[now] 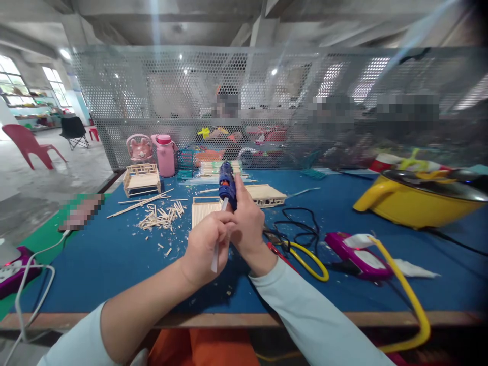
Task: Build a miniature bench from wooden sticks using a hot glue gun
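Note:
My right hand [247, 223] is wrapped round a blue hot glue gun [227, 189], whose front end points away from me over the table. A translucent white glue stick [215, 256] is pinched in my left hand [209, 241], its upper end near the rear of the gun. Whether the stick enters the gun cannot be made out, as my fingers cover that spot. Just beyond my hands lies a flat panel of wooden sticks [202, 211]. Behind my right hand sits a low wooden stick structure [267, 194].
Cut stick pieces [162, 216] lie scattered beside a small wooden bed model [143, 179]. A pink bottle [165, 156] stands near the perforated metal screen [183, 91]. Pliers with yellow handles [310, 262], a black cord, a purple power strip [358, 256] and a yellow pot [423, 203] occupy the right.

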Tool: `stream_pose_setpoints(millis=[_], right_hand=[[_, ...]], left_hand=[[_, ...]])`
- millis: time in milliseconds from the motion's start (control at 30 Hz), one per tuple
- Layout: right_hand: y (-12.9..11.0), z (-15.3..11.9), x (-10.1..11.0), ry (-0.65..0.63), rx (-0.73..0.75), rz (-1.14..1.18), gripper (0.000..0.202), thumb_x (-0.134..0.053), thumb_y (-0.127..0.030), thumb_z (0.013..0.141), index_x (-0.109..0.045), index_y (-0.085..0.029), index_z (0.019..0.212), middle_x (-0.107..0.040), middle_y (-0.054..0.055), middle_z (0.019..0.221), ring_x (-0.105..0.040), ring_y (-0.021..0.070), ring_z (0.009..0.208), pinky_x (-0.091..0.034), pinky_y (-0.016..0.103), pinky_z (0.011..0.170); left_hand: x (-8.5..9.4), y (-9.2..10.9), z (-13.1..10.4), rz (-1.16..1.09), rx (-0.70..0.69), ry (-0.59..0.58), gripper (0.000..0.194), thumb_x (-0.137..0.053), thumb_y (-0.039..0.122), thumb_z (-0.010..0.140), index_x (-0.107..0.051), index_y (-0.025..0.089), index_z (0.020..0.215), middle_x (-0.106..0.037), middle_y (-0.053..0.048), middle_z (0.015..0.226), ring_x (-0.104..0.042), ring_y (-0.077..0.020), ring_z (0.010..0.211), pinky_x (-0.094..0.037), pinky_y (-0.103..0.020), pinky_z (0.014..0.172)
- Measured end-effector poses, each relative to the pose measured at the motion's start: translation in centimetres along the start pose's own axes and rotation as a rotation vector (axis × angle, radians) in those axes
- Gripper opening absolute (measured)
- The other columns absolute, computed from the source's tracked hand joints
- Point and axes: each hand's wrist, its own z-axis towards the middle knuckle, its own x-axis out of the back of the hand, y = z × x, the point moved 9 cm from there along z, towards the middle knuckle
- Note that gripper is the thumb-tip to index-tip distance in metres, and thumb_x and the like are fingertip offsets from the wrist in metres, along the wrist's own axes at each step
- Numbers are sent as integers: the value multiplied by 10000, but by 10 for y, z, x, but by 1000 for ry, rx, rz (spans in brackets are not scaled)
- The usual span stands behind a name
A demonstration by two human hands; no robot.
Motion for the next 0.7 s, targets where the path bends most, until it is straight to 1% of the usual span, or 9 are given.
stream_pose_setpoints(millis=[200,367,533,700], right_hand=[[-4,-1,6,65,46,-7,626,-413,-101,802,-316,-150,1418,-624,94,1217,-625,196,1031,-517,299,843],[-6,-2,7,79,75,14,629,-421,-107,802,-308,-139,1420,-597,116,1251,-606,210,1072,-507,325,876],[-7,-3,8,77,90,34,640,-418,-110,813,-280,-159,1435,-591,114,1259,-594,212,1098,-499,343,902],[-6,-3,9,96,90,56,635,-428,-110,801,-307,-150,1424,-590,112,1263,-591,215,1106,-496,333,909]], left_hand=[[1,4,-3,37,-8,27,262,-476,38,825,-328,210,693,-625,-52,831,-607,-106,761,-500,-220,671],[2,6,-4,44,-3,43,256,-477,48,830,-336,210,692,-626,-50,836,-606,-107,769,-493,-220,668],[0,8,-10,91,-63,33,234,-496,54,829,-366,204,705,-633,-60,865,-604,-118,792,-498,-240,685],[-2,11,-13,155,-112,7,204,-510,68,830,-395,197,722,-639,-68,870,-597,-122,782,-501,-234,670]])
